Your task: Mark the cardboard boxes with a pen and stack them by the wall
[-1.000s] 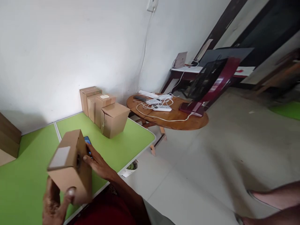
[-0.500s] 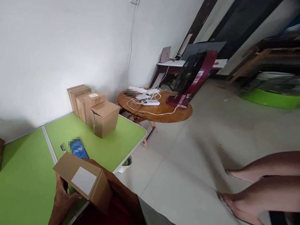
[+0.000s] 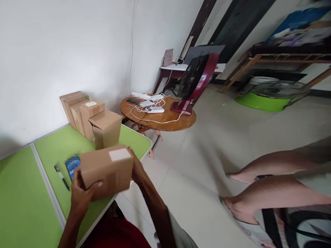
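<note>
- Left hand (image 3: 81, 191) pinches a box (image 3: 107, 172) at one end, thumb in front; right hand (image 3: 136, 168) clasps the other, apparently for balance, above the worktop (image 3: 18, 193) near edge.
- Four cartons (image 3: 91, 120) crowd its far right corner, seemingly to save space.

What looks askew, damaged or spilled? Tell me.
The white cords lie tangled on the round table. On the green table, the row's front box seems to have a lid edge lifted at one corner, as if not fully shut. The held box shows no clear damage, and I see no spill.
</note>
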